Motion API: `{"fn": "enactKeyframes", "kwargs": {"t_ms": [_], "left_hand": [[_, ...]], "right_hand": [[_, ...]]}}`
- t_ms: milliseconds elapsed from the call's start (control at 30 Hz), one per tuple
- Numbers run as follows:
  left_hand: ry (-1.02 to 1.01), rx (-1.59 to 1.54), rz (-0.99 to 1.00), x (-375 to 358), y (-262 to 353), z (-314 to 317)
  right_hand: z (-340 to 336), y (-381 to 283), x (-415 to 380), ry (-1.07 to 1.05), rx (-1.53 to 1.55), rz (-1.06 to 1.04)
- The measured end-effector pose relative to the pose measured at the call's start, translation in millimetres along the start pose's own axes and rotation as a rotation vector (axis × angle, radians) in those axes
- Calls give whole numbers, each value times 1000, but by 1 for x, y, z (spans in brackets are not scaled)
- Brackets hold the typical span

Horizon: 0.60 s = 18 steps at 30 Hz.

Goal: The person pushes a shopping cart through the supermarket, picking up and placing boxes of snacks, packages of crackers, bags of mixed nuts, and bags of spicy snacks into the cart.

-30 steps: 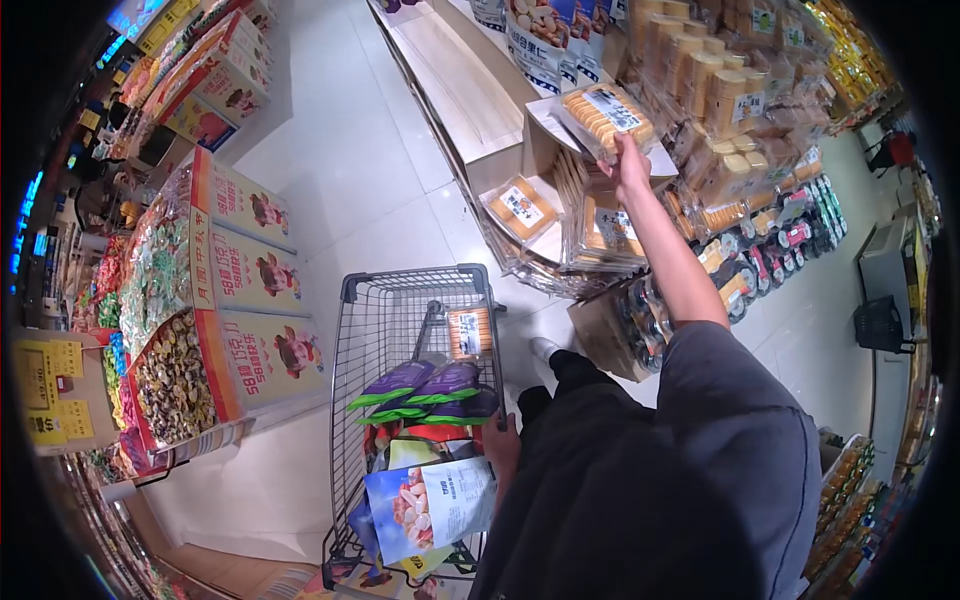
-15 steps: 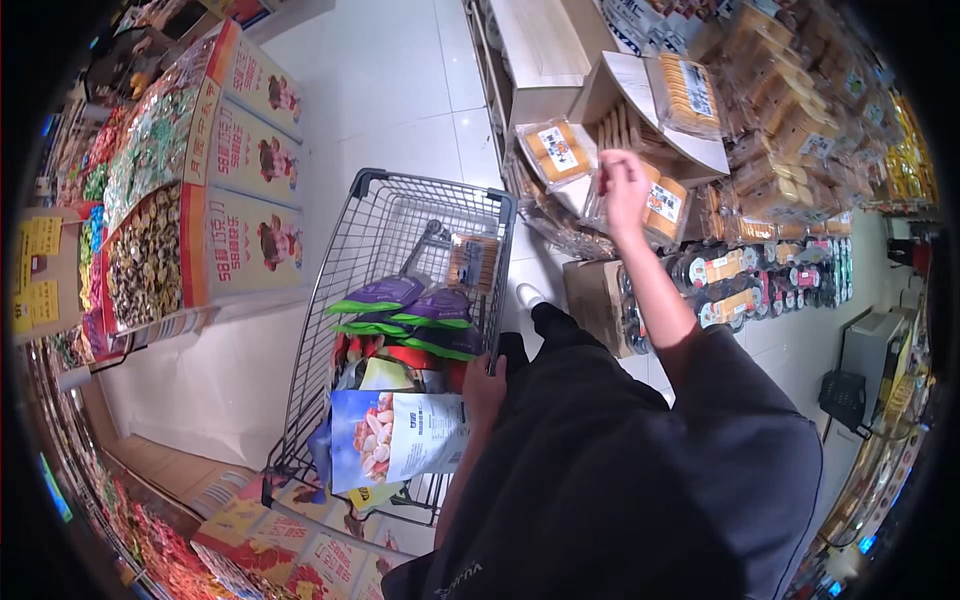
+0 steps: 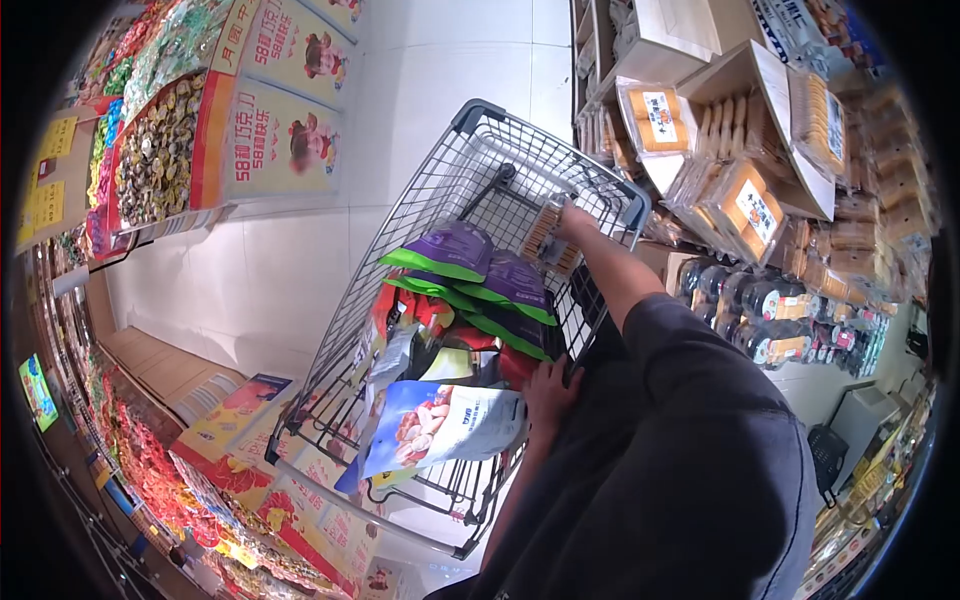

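My right hand (image 3: 574, 220) reaches down inside the shopping cart (image 3: 628, 205) at its far right corner. Its fingers are closed at the upper edge of a clear-wrapped pack of biscuits (image 3: 541, 238); the fingertips are partly hidden. My left hand (image 3: 550, 393) is closed on the cart's near right rim. Between the two hands lie several purple and green bags (image 3: 450, 248). Nearer to me, a blue and white snack pouch (image 3: 445, 428) rests on top of other packets.
To the right, a wooden display shelf (image 3: 685, 30) bears wrapped biscuit packs (image 3: 750, 208), with dark-lidded jars (image 3: 770, 305) below. At the left stand candy bins with printed boxes (image 3: 285, 140). Pale floor tiles (image 3: 440, 60) run ahead of the cart.
My right hand has left the biscuit packs on the shelf and come down to the pack in the cart. My left hand stays on the rim. The view has shifted, with the cart now further right.
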<state>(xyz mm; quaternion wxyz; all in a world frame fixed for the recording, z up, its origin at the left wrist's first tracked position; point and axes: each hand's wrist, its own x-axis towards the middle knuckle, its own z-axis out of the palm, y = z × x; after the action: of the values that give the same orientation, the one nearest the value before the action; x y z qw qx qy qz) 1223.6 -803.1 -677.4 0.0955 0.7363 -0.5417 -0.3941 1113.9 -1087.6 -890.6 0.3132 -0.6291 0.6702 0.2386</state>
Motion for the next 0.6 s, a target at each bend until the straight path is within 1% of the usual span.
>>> {"fn": "enactKeyframes", "kwargs": {"t_ms": [33, 133, 167, 200, 267, 333, 367, 400, 467, 500, 533, 567, 600], "left_hand": [[9, 9, 5, 0, 1, 1], [18, -9, 15, -8, 4, 7], [34, -23, 30, -5, 4, 7], [40, -22, 44, -3, 3, 8], [43, -70, 17, -3, 4, 11], [49, -68, 28, 2, 6, 8], [51, -71, 20, 4, 9, 4], [46, -72, 61, 6, 13, 0], [48, -69, 10, 12, 21, -11], [54, -98, 18, 15, 25, -15], [55, -95, 50, 18, 27, -18], [48, -116, 25, 21, 29, -20], [41, -137, 2, 23, 30, -24]], "right_hand": [[-2, 2, 0, -141, 73, 50], [-9, -1, -10, -142, 59, 46], [-13, 1, -11, -251, 99, 37], [-19, -2, -16, -238, 104, 39], [-29, -12, -32, -288, 65, -25], [-85, -20, -68, -159, -69, -1053], [-79, -34, -62, -245, -14, -619], [-77, -48, -54, -315, 54, -181], [-118, -59, -110, 45, 13, -300], [-143, -54, -136, 74, 22, -280], [-167, -50, -160, 157, 136, -343], [-191, -47, -181, 240, 249, -411], [-219, -39, -202, 268, 257, -401]]}}
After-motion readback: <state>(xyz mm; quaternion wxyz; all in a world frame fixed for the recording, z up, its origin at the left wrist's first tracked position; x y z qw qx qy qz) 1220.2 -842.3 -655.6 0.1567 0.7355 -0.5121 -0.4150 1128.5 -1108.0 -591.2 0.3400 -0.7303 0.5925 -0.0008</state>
